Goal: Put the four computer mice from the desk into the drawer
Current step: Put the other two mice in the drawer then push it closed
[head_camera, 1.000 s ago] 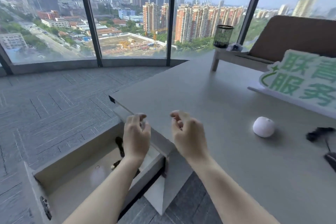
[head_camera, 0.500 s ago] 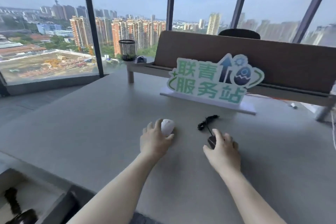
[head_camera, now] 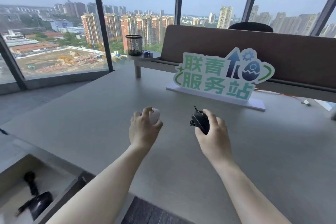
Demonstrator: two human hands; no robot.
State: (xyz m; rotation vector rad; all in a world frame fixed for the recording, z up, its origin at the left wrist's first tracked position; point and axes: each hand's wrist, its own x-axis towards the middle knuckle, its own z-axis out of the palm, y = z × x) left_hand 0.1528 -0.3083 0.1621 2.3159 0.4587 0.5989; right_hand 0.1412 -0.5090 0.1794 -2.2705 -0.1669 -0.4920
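Note:
My left hand (head_camera: 143, 129) is closed around a white mouse (head_camera: 155, 116), raised a little above the grey desk (head_camera: 91, 123). My right hand (head_camera: 212, 132) grips a black wired mouse (head_camera: 200, 122) with its cable bunched beside it, also lifted off the desk. At the bottom left the open drawer (head_camera: 60, 176) shows a black wired mouse (head_camera: 39, 203) lying inside with its cable trailing up. My left forearm hides part of the drawer's right side.
A green and white sign (head_camera: 223, 78) on a white base stands behind the hands. A brown partition (head_camera: 272, 52) runs along the desk's back. A black mesh pen cup (head_camera: 133, 44) sits on a small raised shelf. Glass windows lie beyond.
Both hands went from the drawer to the mice on the desk, closed on them and lifted them. The view has swung slightly left, showing more of the drawer.

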